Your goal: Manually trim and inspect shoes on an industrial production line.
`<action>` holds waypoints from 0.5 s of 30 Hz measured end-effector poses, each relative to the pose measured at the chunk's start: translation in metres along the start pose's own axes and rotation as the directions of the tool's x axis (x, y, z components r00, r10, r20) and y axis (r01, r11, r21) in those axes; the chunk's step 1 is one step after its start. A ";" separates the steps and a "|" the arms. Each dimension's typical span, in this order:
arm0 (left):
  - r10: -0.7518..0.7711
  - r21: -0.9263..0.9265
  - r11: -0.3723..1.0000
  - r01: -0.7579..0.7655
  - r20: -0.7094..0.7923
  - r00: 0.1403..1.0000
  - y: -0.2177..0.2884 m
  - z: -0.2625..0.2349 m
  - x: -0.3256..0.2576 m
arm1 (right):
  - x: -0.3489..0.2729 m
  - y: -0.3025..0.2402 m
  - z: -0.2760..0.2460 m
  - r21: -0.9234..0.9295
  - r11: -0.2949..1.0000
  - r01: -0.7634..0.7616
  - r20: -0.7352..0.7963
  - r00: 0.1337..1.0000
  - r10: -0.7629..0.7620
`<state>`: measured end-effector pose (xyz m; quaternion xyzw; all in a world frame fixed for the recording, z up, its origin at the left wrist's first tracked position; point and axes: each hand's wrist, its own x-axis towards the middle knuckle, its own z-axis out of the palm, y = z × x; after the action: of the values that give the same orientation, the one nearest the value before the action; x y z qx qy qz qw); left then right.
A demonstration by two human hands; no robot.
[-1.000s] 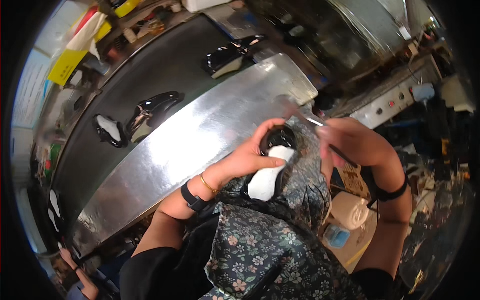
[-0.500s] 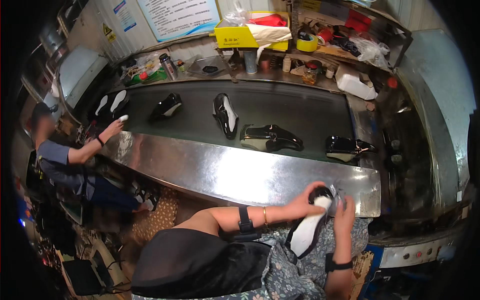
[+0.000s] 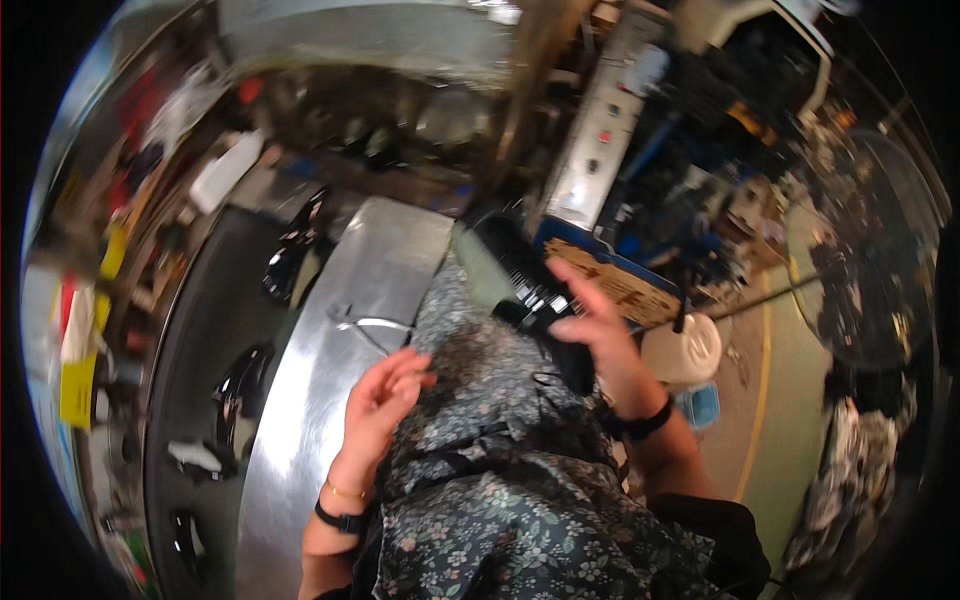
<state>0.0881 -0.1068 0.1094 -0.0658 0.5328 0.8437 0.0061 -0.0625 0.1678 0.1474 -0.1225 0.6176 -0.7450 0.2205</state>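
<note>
The glossy black shoe (image 3: 512,258) is up over the person's lap, just beyond the right end of the shiny metal counter (image 3: 345,270). The right hand (image 3: 605,330) grips it from the right side, thumb and fingers spread against the dark upper. From where I stand the shoe leans at a slant, one end far and to the left, the other coming nearer and to the right. Its upper shines like patent leather, with bright broken glints across the middle beside the fingertips. A smooth, dull strip of pale grey-green, probably the sole, runs along its left side. Motion blurs the finer details, so I can't make out any stitching.

The left hand (image 3: 385,400) is loosely half-open, fingers curled, with no object visible in its grasp. A slim metal tool (image 3: 380,322) lies at the counter's edge just beyond its fingertips; I can't tell whether they touch. Under both hands spreads a dark floral apron (image 3: 480,535). To the left, more black shoes (image 3: 240,400) sit along a dark belt (image 3: 195,335), one showing a white inside.
</note>
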 end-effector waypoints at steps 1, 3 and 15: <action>-0.060 0.091 0.994 0.058 0.023 0.998 -0.008 -0.001 -0.007 | -0.004 -0.017 -0.029 -0.024 0.996 0.082 -0.067 0.994 -0.084; -0.110 0.199 0.974 0.109 -0.006 0.994 -0.031 -0.007 -0.012 | -0.012 -0.070 -0.080 -0.270 0.942 0.201 -0.232 0.936 -0.266; -0.178 0.286 0.924 0.254 -0.265 0.948 -0.079 -0.041 -0.038 | 0.037 -0.176 -0.322 -0.860 0.252 -0.443 -0.504 0.663 -0.554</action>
<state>0.1362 -0.1069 0.0257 -0.2215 0.6474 0.7277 0.0472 -0.2728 0.4535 0.2492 0.0615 0.9581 -0.1868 -0.2081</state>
